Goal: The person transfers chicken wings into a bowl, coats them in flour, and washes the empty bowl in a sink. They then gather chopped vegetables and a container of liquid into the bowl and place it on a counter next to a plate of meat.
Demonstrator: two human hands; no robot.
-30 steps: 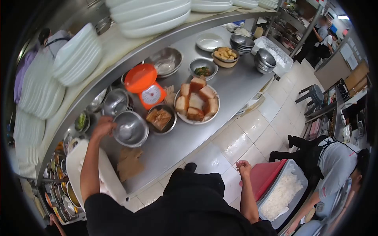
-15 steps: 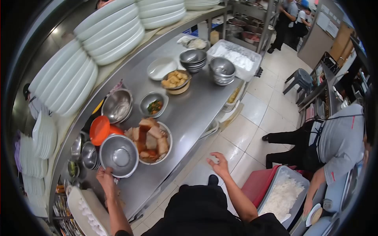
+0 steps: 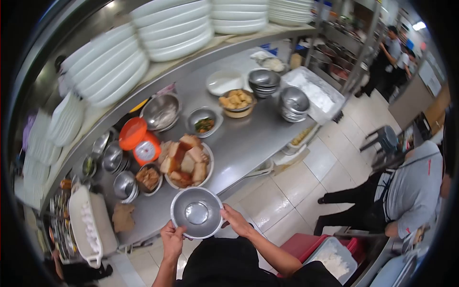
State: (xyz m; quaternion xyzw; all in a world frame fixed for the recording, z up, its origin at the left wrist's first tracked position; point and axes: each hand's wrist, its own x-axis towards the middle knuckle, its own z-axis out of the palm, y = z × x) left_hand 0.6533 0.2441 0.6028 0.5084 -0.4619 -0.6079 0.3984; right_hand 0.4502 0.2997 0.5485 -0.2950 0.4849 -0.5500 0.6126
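Note:
An empty metal bowl (image 3: 196,212) is held between my two hands, just off the near edge of the steel table. My left hand (image 3: 172,237) grips its lower left rim, thumb on the inside. On the right side, my right hand (image 3: 236,221) closes on the rim. Right behind the bowl stands a large bowl (image 3: 210,173) heaped with chunks of pork belly (image 3: 184,162). To its left are a smaller bowl of cut meat pieces (image 3: 149,178) and a stack of small metal bowls (image 3: 125,185). An orange kitchen scale (image 3: 146,150) sits behind these.
White plates (image 3: 172,28) are stacked along the shelf over the table. Farther back stand a bowl of fried cubes (image 3: 236,99), metal bowl stacks (image 3: 293,101) and a tub of white powder (image 3: 311,91). A co-worker (image 3: 406,191) stands at right, near a rice tub (image 3: 334,260).
The metal bowl has moved right and toward me, away from the scale and meat bowl it covered. My right hand, empty before, now holds its rim too. The view has shifted.

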